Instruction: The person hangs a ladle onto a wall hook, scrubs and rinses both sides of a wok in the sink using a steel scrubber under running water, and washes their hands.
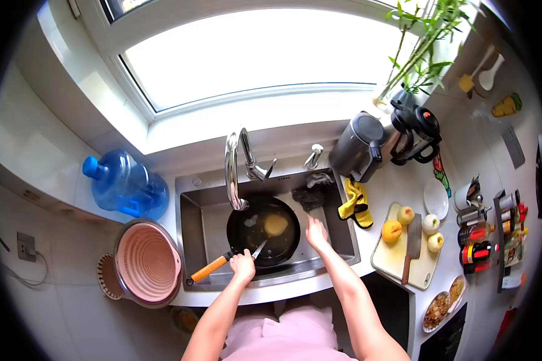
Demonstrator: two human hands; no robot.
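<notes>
A black frying pan [247,222] with a wooden handle [209,269] sits in the steel sink [211,224] under the faucet [232,171]. One pale, round piece of food [275,225] lies inside the pan; its kind is unclear. My left hand [242,265] is at the pan's near rim beside the handle, closed around a small knife whose blade [259,248] points up over the pan. To the right of the pan, my right hand [316,232] hovers over the sink with its fingers apart and nothing in it. A dark wet cloth [308,198] lies in the sink's far right corner.
At right, a cutting board [386,256] bears a cleaver [413,240] and several round fruits [392,231]. Yellow gloves [356,202] hang by the sink edge, near a grey kettle [358,144]. Left stand a blue water jug [129,186] and pink colander [147,262].
</notes>
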